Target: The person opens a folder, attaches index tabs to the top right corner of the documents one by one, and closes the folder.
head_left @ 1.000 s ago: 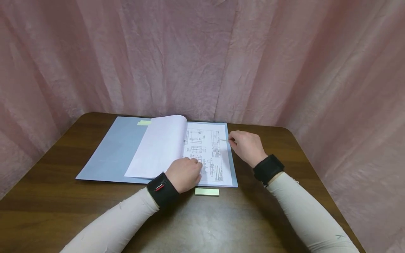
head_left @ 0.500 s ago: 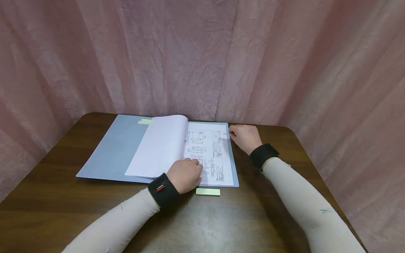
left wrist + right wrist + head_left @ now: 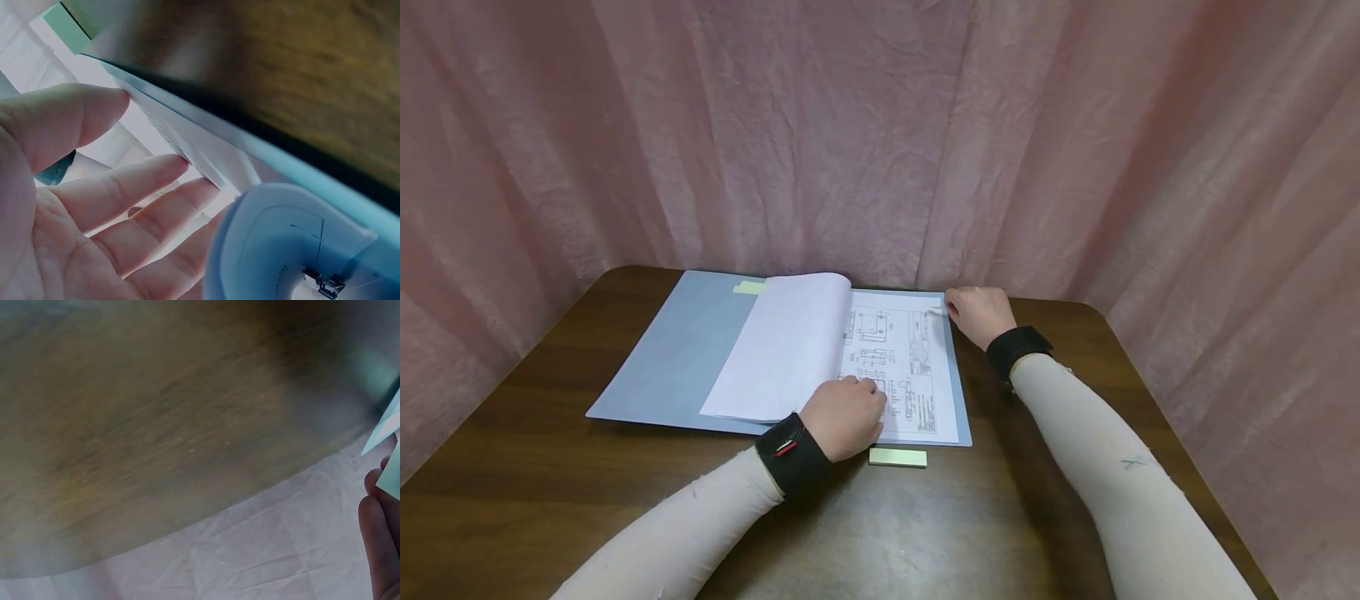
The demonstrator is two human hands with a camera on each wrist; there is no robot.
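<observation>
A blue folder [image 3: 670,358] lies open on the brown table [image 3: 550,500]. Several white pages [image 3: 782,342] are turned over to the left in a curl, baring a sheet with technical drawings [image 3: 902,350]. My left hand [image 3: 847,417] rests at the sheets' near edge, with thumb and fingers pinching the paper stack [image 3: 187,137]. At the drawing sheet's far right corner, my right hand [image 3: 973,312] pinches a small pale sticky tab [image 3: 936,310]. That tab [image 3: 390,481] shows beside a fingertip [image 3: 378,537] in the right wrist view.
A pale green sticky-note pad [image 3: 897,457] lies on the table just in front of the folder, right of my left hand. Another pale green tab [image 3: 748,287] sticks to the folder's far edge. A pink curtain [image 3: 880,125] closes off the table's back and sides.
My right hand has moved away from me along the sheet's right edge to its far corner, keeping the tab pinched. The left hand has stayed on the pages.
</observation>
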